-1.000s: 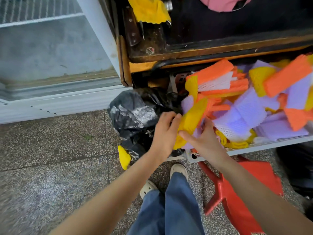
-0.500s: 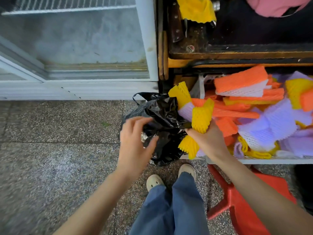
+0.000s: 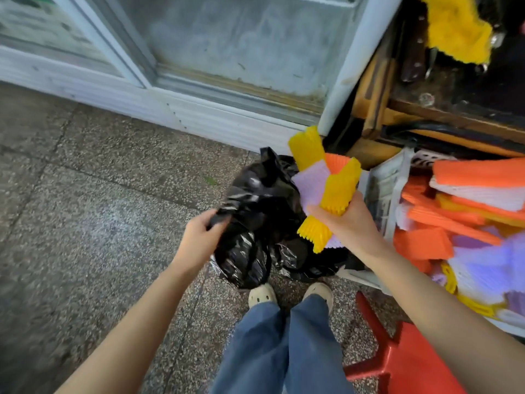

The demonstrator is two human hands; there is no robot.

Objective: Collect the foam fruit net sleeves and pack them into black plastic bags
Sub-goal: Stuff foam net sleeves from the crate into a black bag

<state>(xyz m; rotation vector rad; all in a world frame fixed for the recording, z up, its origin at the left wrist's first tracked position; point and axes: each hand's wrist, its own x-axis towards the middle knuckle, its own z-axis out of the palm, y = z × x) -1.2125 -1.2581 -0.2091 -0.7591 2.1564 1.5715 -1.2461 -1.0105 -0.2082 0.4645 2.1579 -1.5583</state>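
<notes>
Two hands: yours, apart.
Left hand [image 3: 199, 240]: grips the rim of the black bag [image 3: 255, 206] by your feet.
Right hand [image 3: 348, 224]: clutches a bunch of foam sleeves [image 3: 338, 189] just beside the bag.
Crate [image 3: 383, 189]: holds a heap of sleeves [image 3: 468, 214].

Bag [image 3: 255, 211] on floor [image 3: 85, 194], just ahead of shoes [image 3: 262, 294]. Left hand [image 3: 199, 240] grips the bag's left edge. Right hand [image 3: 343, 223] holds sleeve bundle [image 3: 338, 189] over the bag's right side. Crate [image 3: 383, 189] just right of bag, loose sleeves [image 3: 468, 223] piled in it. Stool [image 3: 412, 362] near-right, before the crate. Glass-door cabinet [image 3: 227, 52] behind bag, wooden counter [image 3: 426, 115] behind crate.
</notes>
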